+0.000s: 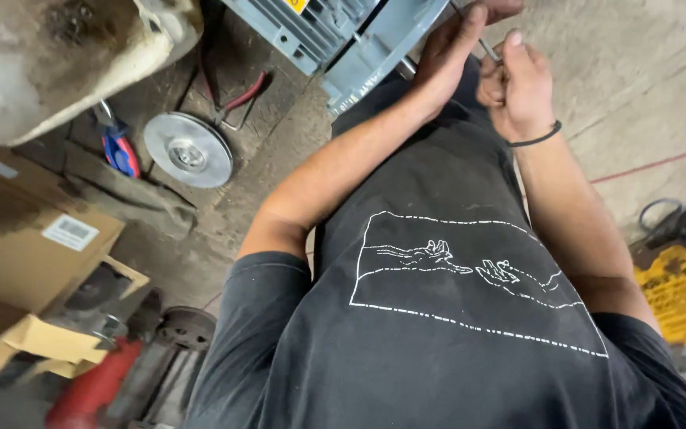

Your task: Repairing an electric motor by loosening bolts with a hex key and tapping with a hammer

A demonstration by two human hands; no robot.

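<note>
The person's left hand [446, 56] presses against the end of a grey electric motor [335, 36], fingers stretched out flat along its end cover rather than clenched. The right hand [514, 87] is closed around a thin metal tool [487, 49], probably a hex key or small driver (only a short bright length of it shows between the two hands). The motor sits at the top edge of the view, just beyond the person's lap, with its ribbed housing running off up and to the left.

To do this step well, the left hand should brace the housing firmly so it does not roll, while the right hand keeps the tool square to its seat and turns with the wrist, not the fingertips. A slim tool slips easily if it leans.

The motor body is cast metal, painted a matt blue-grey, with parallel cooling fins and a flat flange. On the dusty concrete floor [660, 71] to the left lie a round, dull silver pulley [188, 149] with a stepped hub, blue-and-red handled pliers [121, 151] and red-handled pliers [240, 99]. Worn brown cardboard boxes [25, 238] stand nearer, their flaps soft and creased. A thin black band [537, 139] circles the right wrist, and the black cotton shirt [454, 318] carries a white line drawing.
</note>
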